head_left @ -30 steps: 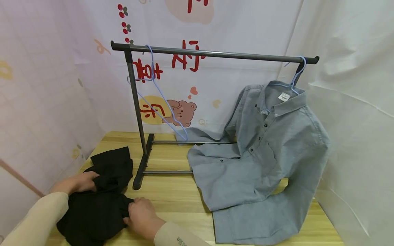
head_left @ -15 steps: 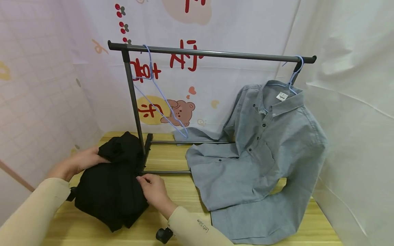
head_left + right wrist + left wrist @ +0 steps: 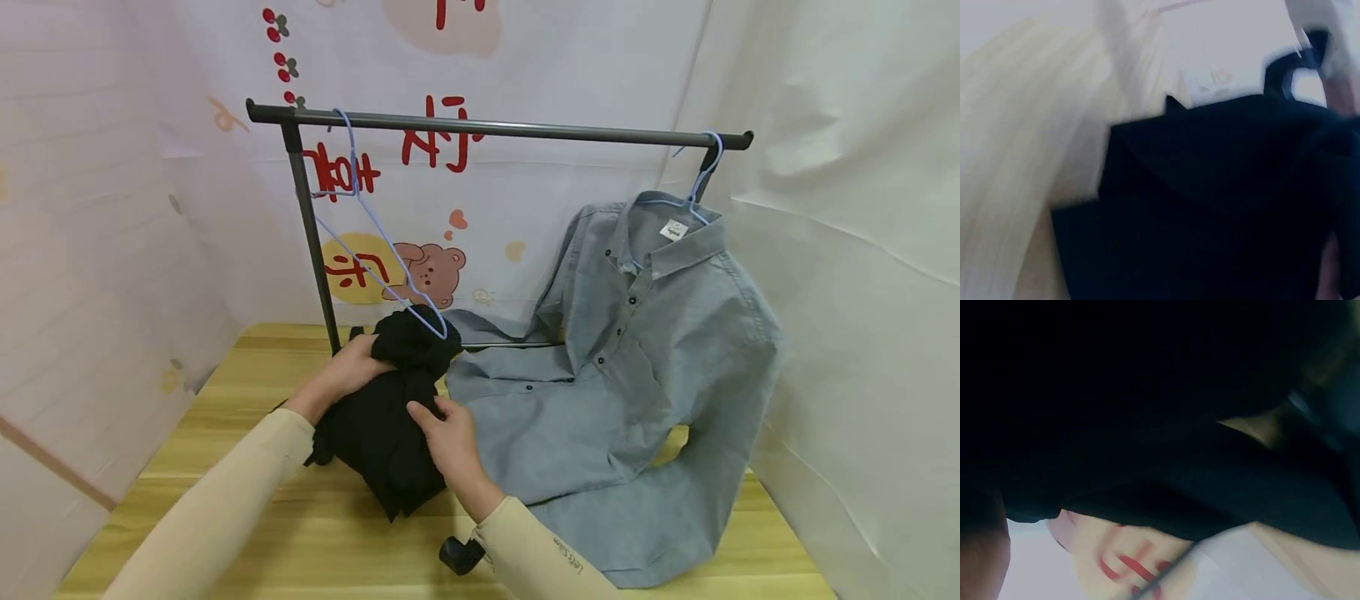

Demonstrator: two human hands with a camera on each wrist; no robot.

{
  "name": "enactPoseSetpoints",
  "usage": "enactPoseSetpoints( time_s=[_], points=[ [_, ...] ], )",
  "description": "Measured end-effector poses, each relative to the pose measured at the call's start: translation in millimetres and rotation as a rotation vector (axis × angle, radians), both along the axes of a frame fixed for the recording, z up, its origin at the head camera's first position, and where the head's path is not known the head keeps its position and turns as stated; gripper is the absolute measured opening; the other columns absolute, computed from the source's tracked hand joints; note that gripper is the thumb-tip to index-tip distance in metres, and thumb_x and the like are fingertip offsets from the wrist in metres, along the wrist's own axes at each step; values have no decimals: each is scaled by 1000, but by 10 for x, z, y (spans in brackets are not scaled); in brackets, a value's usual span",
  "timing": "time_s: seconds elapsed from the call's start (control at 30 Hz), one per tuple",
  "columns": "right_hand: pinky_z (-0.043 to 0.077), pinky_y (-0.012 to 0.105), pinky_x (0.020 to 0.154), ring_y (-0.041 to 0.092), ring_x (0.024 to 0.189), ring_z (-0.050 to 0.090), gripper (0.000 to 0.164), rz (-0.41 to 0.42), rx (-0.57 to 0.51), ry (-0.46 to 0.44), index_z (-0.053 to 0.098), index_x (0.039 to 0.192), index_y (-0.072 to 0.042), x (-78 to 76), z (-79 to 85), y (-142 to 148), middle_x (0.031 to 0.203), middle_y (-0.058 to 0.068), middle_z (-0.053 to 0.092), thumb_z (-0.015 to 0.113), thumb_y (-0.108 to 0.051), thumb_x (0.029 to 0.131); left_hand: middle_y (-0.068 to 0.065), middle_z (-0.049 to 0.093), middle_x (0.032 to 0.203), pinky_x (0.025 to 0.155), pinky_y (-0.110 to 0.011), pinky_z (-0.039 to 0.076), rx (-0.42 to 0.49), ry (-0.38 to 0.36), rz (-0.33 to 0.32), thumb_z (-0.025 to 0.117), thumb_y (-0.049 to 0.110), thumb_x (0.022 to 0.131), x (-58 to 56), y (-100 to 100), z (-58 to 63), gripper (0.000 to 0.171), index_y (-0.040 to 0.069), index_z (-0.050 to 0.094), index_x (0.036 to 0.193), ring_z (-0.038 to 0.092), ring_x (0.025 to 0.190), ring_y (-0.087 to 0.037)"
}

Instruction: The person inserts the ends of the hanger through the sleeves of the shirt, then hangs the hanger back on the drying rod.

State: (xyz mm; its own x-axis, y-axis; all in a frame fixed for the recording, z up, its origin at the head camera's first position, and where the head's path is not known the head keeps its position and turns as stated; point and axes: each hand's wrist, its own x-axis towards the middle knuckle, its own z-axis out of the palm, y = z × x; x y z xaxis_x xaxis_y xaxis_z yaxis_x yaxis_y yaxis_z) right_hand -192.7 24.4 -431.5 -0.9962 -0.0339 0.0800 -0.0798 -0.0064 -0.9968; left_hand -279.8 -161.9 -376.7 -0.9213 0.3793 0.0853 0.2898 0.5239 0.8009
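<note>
A bunched black garment (image 3: 382, 425) is held up in front of the clothes rack, close under a blue wire hanger (image 3: 390, 250) on the rack's left end. My left hand (image 3: 351, 367) grips its upper left part, the fingertips hidden in the cloth. On the right edge, my right hand (image 3: 453, 437) pinches the fabric with the thumb on the near side. The garment's top overlaps the hanger's lower corner in the head view. Dark cloth (image 3: 1147, 425) fills most of the left wrist view, and black cloth (image 3: 1210, 206) covers much of the right wrist view.
The dark metal rack (image 3: 487, 127) stands on a wooden table (image 3: 225, 400). At its right end a grey button-up shirt (image 3: 622, 358) hangs on another blue hanger (image 3: 705, 179), its lower part spread over the table. A printed cloth (image 3: 562, 67) forms the back wall.
Both hands have lifted the black garment off the left of the table and carried it right and upward, from beside the rack's foot to beneath the bare hanger.
</note>
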Motion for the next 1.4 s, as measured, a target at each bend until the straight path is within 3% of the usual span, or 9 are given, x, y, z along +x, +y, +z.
enactPoseSetpoints(
  time_s=[0.27,0.4,0.57,0.73,0.87,1.0,1.1,1.27,1.4],
  points=[
    [54,30,67,17,75,66,21,-219,-60,118,74,91,-6,149,-36,-16,83,3,68,69,-25,95,-11,67,103,86,-41,46,18,-5,-209,65,7,92,-80,533,76,14,3,68,106,62,95,-26],
    [53,36,73,26,83,64,33,-75,54,-40,65,105,5,101,-141,65,93,13,65,58,-27,102,-15,64,124,96,-47,45,-199,121,-178,63,11,96,-122,532,-75,37,4,59,132,60,113,-32],
    [53,43,83,28,104,63,42,176,439,-121,52,139,4,-61,-254,304,128,18,61,53,-17,102,-23,48,144,107,-55,35,-341,189,-6,59,15,101,-22,213,-354,49,-2,46,145,45,132,-41],
    [51,34,61,18,70,64,22,-56,782,307,75,96,-9,-255,-184,555,90,3,71,56,0,92,-26,49,142,106,-60,34,-327,185,76,61,23,100,215,-105,-510,50,-3,49,142,42,132,-45],
    [51,41,91,26,112,61,38,-18,1048,581,67,123,-10,-466,-83,636,125,9,63,58,6,90,-24,52,137,103,-60,37,-381,176,103,64,41,97,426,-116,-640,59,0,53,138,46,128,-46],
    [26,51,114,29,144,30,67,239,1383,521,34,155,-18,-642,-123,645,157,11,34,61,-5,95,-20,53,128,89,-56,47,-502,252,120,71,61,84,641,101,-819,77,4,55,133,54,113,-39],
    [24,53,115,26,143,34,69,337,1501,392,29,157,-24,-718,-241,656,155,7,38,65,-22,98,-22,49,133,82,-56,49,-598,269,95,76,67,74,769,267,-924,95,4,49,139,52,115,-40],
    [48,48,94,24,104,66,35,251,1397,366,62,132,-15,-783,-366,745,118,6,69,66,-20,97,-25,49,135,79,-55,51,-687,229,75,83,42,78,819,363,-984,88,4,41,145,53,117,-43],
    [53,43,74,25,75,66,26,127,1136,335,67,122,-8,-828,-310,827,98,10,72,63,-8,97,-22,51,133,80,-53,52,-682,140,86,84,47,76,785,346,-969,94,6,39,148,56,114,-40]
  ],
)
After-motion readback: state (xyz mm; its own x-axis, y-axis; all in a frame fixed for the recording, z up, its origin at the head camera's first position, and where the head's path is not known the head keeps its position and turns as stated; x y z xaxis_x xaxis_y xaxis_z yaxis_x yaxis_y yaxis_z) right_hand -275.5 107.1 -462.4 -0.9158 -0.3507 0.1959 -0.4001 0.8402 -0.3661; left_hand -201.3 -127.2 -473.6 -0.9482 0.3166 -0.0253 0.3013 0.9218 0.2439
